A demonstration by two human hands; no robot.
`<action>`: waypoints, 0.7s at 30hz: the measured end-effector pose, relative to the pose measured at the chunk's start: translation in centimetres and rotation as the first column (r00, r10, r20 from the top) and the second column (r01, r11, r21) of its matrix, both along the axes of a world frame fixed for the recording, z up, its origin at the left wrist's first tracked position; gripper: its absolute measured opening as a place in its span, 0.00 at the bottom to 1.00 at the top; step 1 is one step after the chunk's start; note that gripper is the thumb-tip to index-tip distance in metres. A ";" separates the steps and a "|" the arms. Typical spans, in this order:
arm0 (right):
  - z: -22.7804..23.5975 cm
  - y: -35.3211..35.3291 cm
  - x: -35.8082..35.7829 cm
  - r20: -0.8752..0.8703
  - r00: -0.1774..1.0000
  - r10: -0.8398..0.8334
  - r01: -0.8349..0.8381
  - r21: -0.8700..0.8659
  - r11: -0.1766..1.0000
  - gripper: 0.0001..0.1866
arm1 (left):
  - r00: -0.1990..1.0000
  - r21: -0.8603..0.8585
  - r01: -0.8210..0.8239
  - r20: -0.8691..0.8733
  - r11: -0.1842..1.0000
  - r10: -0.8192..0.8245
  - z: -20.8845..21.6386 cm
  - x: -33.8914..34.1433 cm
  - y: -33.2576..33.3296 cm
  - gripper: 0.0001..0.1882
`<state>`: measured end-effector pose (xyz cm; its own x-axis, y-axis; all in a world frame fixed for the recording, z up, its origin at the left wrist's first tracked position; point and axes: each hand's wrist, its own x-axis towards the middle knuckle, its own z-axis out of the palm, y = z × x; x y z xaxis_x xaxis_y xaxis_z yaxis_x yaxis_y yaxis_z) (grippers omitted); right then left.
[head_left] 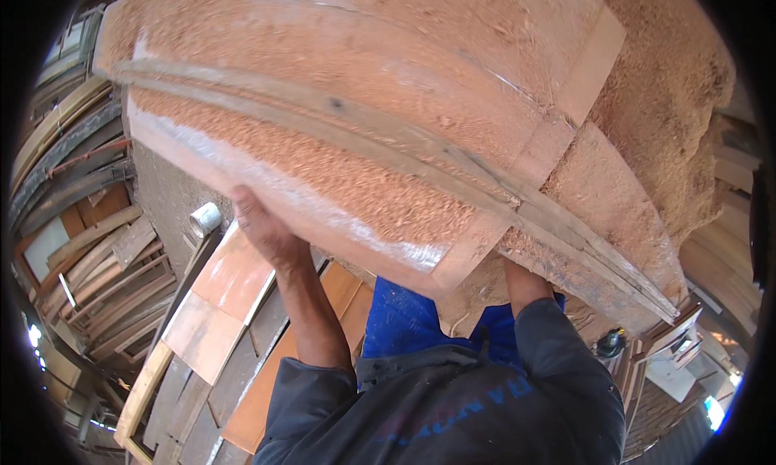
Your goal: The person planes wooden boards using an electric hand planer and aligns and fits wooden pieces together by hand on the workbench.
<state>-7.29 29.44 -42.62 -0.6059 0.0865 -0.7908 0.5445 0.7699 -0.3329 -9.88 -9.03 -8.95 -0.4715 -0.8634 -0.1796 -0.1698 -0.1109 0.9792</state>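
gripping the wooden panel edge [347, 252] with left hand [265, 227]; right hand hidden, can't tell.

Blue and faded reddish lettering [457, 410], partly legible, crosses the dark shirt [558, 396].

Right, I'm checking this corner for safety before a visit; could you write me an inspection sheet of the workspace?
Surface: sawdust thickly spread beyond the panel; what supports the panel is unclear.
Job's things: large wooden panel, strewn with shavings; a long wooden piece runs across it.
Clutter: white container left of the hands; flat sheets beside the person; dark-and-yellow item at right, kind unclear.
Hands: left hand at the panel's near edge, grip unclear; right hand hidden by the panel, only the forearm showing.
Cables: nothing seen.
Surroundings: stacked boards at left.
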 end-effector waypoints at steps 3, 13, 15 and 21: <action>-2.5 0.8 0.3 -0.031 0.998 -0.049 0.049 0.026 0.998 0.29 | 0.998 0.061 0.040 -0.042 0.997 -0.038 -0.1 0.0 0.5 0.34; -3.8 1.7 1.5 -0.105 0.990 -0.097 0.097 0.003 0.995 0.25 | 0.993 0.139 0.083 -0.098 0.987 -0.070 0.1 -0.3 0.3 0.37; -1.9 2.4 2.0 -0.133 0.987 -0.092 0.090 -0.019 0.996 0.25 | 0.995 0.072 0.091 -0.057 0.993 -0.087 0.3 -0.2 0.0 0.37; 8.2 8.8 6.3 -0.314 0.949 0.007 -0.039 -0.096 0.995 0.23 | 0.994 0.234 0.107 -0.031 0.966 -0.103 -0.8 0.6 -2.7 0.42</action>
<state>-0.97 38.19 -34.41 -0.8253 0.0002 -0.5647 0.3830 0.7350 -0.5595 -9.25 -11.74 -9.75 -0.5625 -0.7433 -0.3620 -0.1754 -0.3206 0.9308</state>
